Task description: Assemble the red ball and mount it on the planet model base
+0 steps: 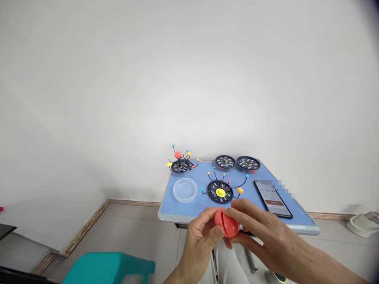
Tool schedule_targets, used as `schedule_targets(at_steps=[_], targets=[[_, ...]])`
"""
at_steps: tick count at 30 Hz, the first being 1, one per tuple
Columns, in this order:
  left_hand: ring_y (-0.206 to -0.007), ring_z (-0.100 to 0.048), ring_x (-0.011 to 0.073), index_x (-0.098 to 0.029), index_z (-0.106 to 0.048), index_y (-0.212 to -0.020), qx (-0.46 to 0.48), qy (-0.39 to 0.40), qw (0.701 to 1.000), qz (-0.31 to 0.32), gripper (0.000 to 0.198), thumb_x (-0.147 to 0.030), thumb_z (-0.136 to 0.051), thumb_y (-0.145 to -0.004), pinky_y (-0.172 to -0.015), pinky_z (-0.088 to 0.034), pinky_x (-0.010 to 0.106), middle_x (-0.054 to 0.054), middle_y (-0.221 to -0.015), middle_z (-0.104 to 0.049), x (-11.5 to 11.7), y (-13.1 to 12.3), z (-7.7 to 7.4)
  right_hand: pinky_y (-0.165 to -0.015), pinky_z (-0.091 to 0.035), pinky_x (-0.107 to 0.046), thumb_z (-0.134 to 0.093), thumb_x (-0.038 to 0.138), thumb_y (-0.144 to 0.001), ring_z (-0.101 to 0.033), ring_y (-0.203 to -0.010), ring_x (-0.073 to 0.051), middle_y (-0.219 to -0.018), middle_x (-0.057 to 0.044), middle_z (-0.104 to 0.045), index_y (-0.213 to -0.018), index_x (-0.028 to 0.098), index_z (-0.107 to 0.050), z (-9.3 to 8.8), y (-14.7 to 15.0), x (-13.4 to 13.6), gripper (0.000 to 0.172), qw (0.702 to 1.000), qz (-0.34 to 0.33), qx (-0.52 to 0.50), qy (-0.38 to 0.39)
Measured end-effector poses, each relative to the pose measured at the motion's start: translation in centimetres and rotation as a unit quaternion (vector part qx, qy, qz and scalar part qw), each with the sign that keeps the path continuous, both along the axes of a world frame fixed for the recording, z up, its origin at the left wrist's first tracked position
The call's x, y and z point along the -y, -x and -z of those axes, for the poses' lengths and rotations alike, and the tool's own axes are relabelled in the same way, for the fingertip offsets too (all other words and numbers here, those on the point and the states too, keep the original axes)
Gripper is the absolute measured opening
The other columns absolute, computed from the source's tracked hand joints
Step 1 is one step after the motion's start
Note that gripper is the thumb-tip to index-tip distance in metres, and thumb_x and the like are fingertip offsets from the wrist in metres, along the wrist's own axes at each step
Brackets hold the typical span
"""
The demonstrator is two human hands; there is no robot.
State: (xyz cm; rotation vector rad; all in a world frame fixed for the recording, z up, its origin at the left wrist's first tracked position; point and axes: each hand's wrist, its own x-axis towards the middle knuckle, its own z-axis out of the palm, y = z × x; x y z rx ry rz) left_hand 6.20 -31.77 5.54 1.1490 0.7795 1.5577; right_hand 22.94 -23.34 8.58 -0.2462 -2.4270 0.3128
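Observation:
A small red plastic ball [231, 226] is held in front of the table's near edge, with a dark gap running between its two halves. My left hand [200, 236] grips the left half between thumb and fingers. On the other half press the thumb and fingers of my right hand [262, 225]. Just beyond my hands lies a solar system model [211, 193] on a round black base, with a yellow piece at its front and small coloured balls on curved black rods. A shallow clear round lid [185, 191] lies to its left.
At the table's [204, 166] back left stands another model [179, 167] with a red ball on top. Two round black cases [225, 162] [248, 163] sit at the back right. A phone [274, 199] showing a timer lies at the right. A teal stool [100, 266] stands at lower left.

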Motion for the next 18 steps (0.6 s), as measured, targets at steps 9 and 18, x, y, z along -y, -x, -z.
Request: schedule_targets(at_steps=[9, 18], targets=[[-0.082, -0.055, 0.0166, -0.018, -0.066, -0.118, -0.081, -0.007, 0.996, -0.031, 0.039, -0.04, -0.062, -0.086, -0.074, -0.051, 0.029, 0.008, -0.099, -0.056, 0.0, 0.1, -0.3, -0.059, -0.051, -0.024, -0.048, 0.023, -0.096, -0.059, -0.071, -0.015, -0.096, -0.008, -0.061, -0.119, 0.023, -0.058, 0.2, 0.2, 0.2, 0.025, 0.998, -0.012, 0.012, 0.054], [-0.098, -0.06, 0.0203, -0.027, -0.044, -0.141, -0.36, -0.187, 0.899, -0.164, 0.05, -0.045, -0.044, -0.094, -0.084, -0.052, 0.032, 0.011, -0.113, -0.058, -0.3, 1.0, 4.0, -0.057, -0.048, -0.024, -0.064, 0.044, -0.085, -0.053, -0.068, -0.015, -0.084, -0.004, -0.061, -0.108, 0.021, -0.064, 2.9, 0.7, 0.9, 0.033, 0.901, -0.014, -0.02, 0.434]])
